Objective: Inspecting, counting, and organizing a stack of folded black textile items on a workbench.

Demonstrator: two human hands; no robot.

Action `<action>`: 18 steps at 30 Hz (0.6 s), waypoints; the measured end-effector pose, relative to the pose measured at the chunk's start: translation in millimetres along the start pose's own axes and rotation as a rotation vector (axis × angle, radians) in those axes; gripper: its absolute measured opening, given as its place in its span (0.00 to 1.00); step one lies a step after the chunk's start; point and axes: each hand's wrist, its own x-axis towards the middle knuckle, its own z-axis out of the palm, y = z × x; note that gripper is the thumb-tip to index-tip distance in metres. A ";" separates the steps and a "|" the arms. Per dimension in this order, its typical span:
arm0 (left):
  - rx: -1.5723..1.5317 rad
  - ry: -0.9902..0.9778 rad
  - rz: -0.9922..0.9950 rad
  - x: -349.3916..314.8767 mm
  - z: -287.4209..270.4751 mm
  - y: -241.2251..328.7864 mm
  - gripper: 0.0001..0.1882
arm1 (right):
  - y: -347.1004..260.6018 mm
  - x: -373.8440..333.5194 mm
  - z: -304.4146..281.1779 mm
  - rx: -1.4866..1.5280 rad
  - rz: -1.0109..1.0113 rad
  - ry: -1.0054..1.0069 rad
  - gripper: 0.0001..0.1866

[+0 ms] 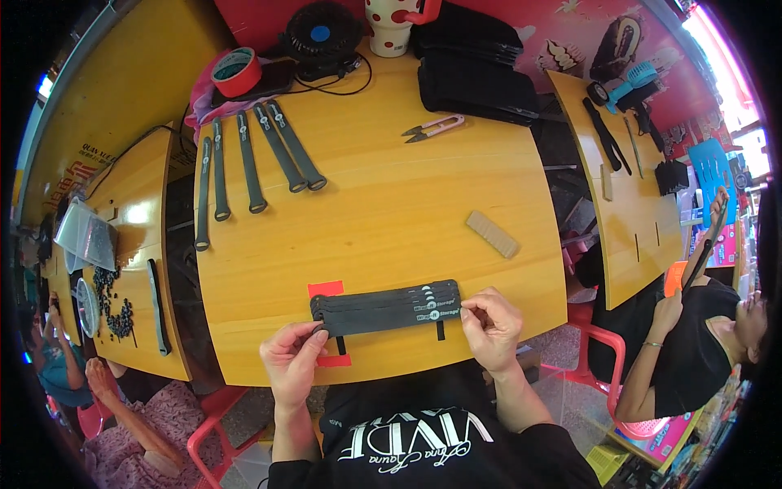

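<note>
In front of me at the near edge of the table (366, 244) lies a fanned stack of dark grey straps (371, 311) with white print near their right ends. My left hand (293, 359) pinches the left end of the front strap between thumb and fingers. At the other end, my right hand (493, 328) pinches the strap's right corner. Two short black strips stick out below the stack. Red tape pieces (326, 288) mark the table by the stack's left end. Farther left, several similar straps (249, 163) with looped ends lie spread out.
A brown ridged block (492, 235) rests right of centre, with pink-handled thread snips (434, 129) beyond it. Folded black fabric (476, 85), a spotted cup (388, 28), a small fan (321, 33) and a red tape roll (237, 73) line the far edge. Other people sit at both sides.
</note>
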 end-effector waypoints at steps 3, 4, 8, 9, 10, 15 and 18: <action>-0.008 0.003 -0.003 -0.1 0.7 0.2 0.06 | 0.9 -2.1 2.9 -0.036 0.054 0.020 0.08; -0.002 0.005 0.005 -0.3 0.1 -0.1 0.06 | 0.6 -2.3 3.8 -0.035 0.054 0.020 0.08; -0.002 0.005 0.007 0.5 -0.5 -1.7 0.06 | -0.7 -1.5 6.0 -0.051 0.085 0.038 0.08; -0.002 0.004 0.005 0.7 -0.6 -1.9 0.06 | -0.7 -1.2 6.2 -0.056 0.080 0.042 0.09; 0.008 0.011 0.004 0.8 -0.7 -1.8 0.06 | -0.3 -1.2 6.2 -0.057 0.081 0.043 0.09; 0.029 0.028 -0.003 0.7 -0.1 -1.3 0.06 | -0.1 -1.0 6.9 -0.061 0.072 0.032 0.09; 0.029 0.019 -0.006 0.9 -0.2 -0.5 0.06 | -1.1 0.1 6.9 -0.083 0.058 0.033 0.09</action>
